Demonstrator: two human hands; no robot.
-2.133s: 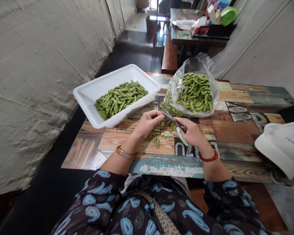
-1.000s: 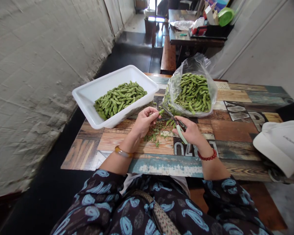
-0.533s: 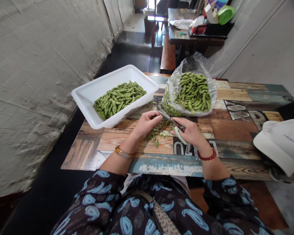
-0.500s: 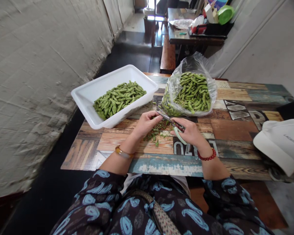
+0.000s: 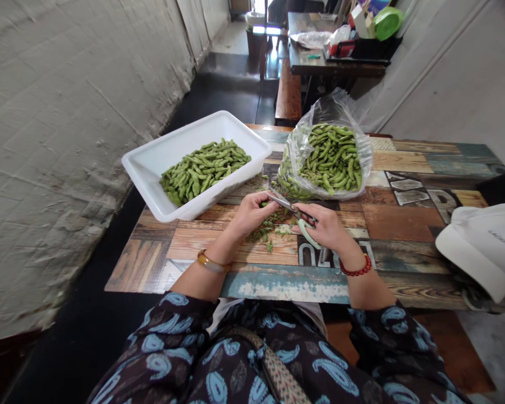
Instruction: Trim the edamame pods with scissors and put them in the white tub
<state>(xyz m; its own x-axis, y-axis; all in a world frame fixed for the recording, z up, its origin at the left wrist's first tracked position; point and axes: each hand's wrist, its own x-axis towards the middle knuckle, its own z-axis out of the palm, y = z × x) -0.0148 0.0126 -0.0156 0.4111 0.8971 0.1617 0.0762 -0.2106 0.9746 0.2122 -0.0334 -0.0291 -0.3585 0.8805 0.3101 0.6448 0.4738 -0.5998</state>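
My right hand (image 5: 323, 225) is closed around the pale green handles of a pair of scissors (image 5: 306, 231), whose blades point left to the fingertips of my left hand (image 5: 251, 213). Those fingers pinch a green edamame pod (image 5: 263, 205), mostly hidden by the thumb. Trimmed green bits (image 5: 269, 231) are scattered on the table under both hands. Behind my left hand is a white plastic tub (image 5: 151, 163) with a heap of edamame pods (image 5: 206, 171) in it. Just beyond the scissors, a clear plastic bag (image 5: 294, 151) stands open, full of more pods (image 5: 332, 157).
The patchwork wood table (image 5: 278, 280) carries a white cap (image 5: 482, 241) at its right. A rough white wall (image 5: 67, 112) runs along the left. Farther back are a wooden bench (image 5: 289, 92) and a second table (image 5: 303, 66) with a black tray of items.
The pod in my left fingers shows a little more now, and the scissor blades have shifted slightly. The tub and bag are unchanged.
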